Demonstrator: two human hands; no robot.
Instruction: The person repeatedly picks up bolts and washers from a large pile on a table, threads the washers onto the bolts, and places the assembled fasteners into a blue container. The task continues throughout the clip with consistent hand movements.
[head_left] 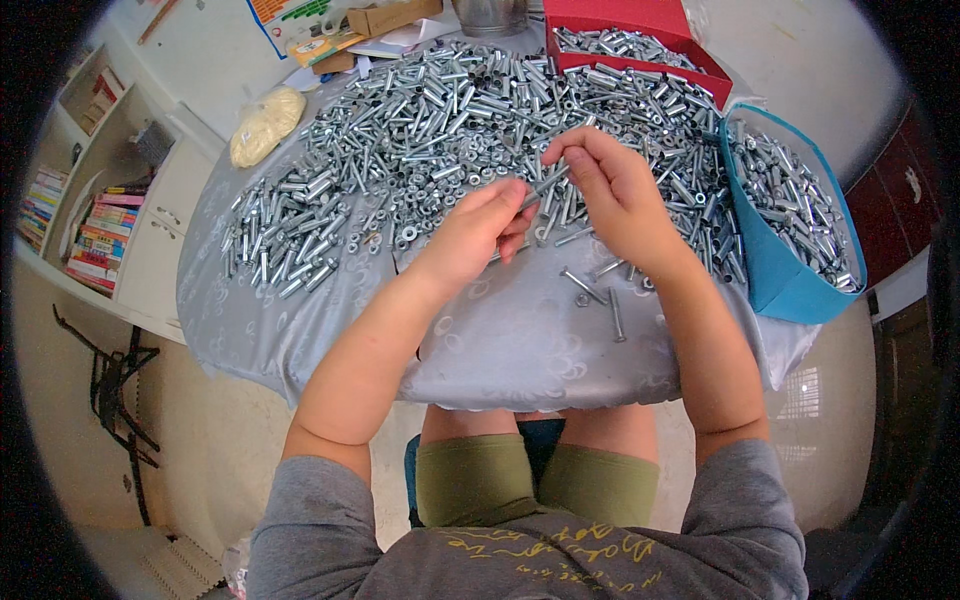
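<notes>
— Both hands meet over the tabletop (500, 340): the left hand (470, 235) and the right hand (610, 190) pinch one silver bolt (545, 185) between them, each closed on an end.

— Where is that bolt exactly?

— Held up just above the near edge of the big heap of bolts and sleeves (450, 110), tilted, its upper end at the right fingertips.

— Anything close by?

— A few loose bolts (600, 295) lie on the grey cloth just below the right wrist. A blue bin (780, 270) full of bolts sits at the right edge, a red box (640, 20) with more behind it. A pale yellow bag (265, 125) rests at the far left.
</notes>
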